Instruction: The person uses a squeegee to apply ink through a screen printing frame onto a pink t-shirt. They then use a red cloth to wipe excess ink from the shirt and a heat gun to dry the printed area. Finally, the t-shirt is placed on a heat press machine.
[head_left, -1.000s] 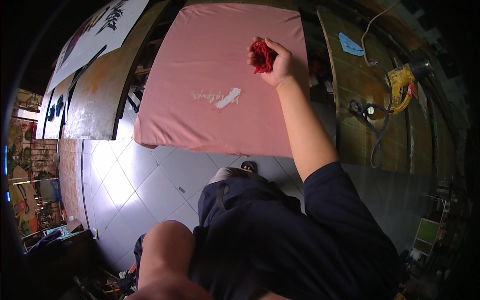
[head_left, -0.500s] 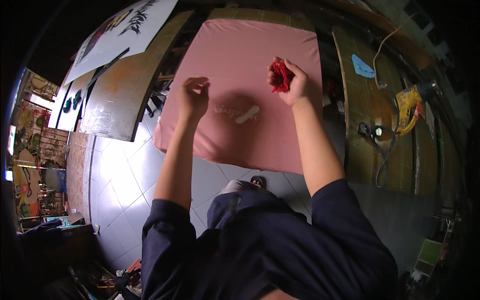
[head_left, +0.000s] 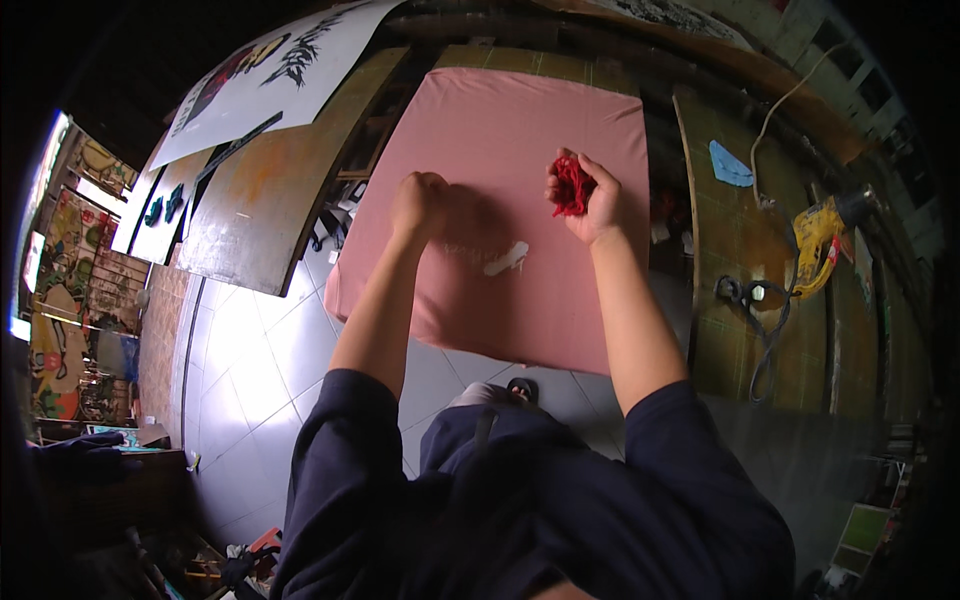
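Observation:
A pink cloth [head_left: 540,120] lies stretched over a flat board in front of me, with a small white print [head_left: 507,259] near its middle. My right hand [head_left: 602,207] is closed around a crumpled bundle of red cloth [head_left: 571,188] above the right part of the pink fabric. Over the left part, my left hand [head_left: 420,205] is curled into a fist; whatever its fingers may hold is hidden. Its shadow falls on the cloth beside it.
A yellow heat gun [head_left: 818,235] with a dark cord lies on the wooden bench at right, near a light blue piece [head_left: 730,164]. At left, a large printed sheet [head_left: 280,75] and a dark strip [head_left: 238,145] rest on another board [head_left: 250,225].
My left hand's fingers have curled in from a loose pinch to a fist. The whole view has shifted, so things sit lower. The red cloth stays in my right hand.

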